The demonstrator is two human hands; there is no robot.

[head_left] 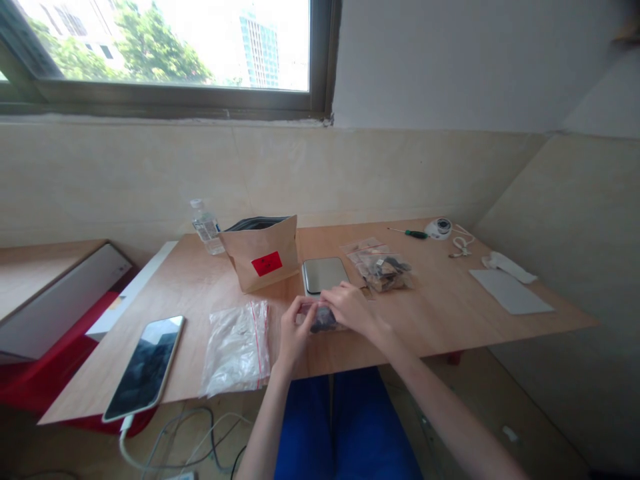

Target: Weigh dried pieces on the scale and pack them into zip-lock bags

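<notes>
Right at the fingertips: the left hand (pixel 295 327) and right hand (pixel 350 309) pinch, between thumbs and bent fingers, the upper edge of a small clear plastic bag with dark contents (pixel 324 322).
Small bag: just on the near side of the flat, silver-topped scale (pixel 326 275) — resting on the table or held slightly above it, I cannot tell.
Handling: likely light and limp, its film slick and its filling apt to slump; the upper edge looks the best hold, one pinch toward each end.
Tan paper pouch with a red label (pixel 263 244): open-topped, left of the scale.
Clear flat plastic bag with red lines (pixel 235 350): left of the scale and nearer.
Clear bags of mixed small parts (pixel 389 272): right of the scale.
Hard to make out: fingers cover the small bag's mouth — sealed or not is hidden; its contents blur into a dark mass; the pouch's inside is mostly unseen.
</notes>
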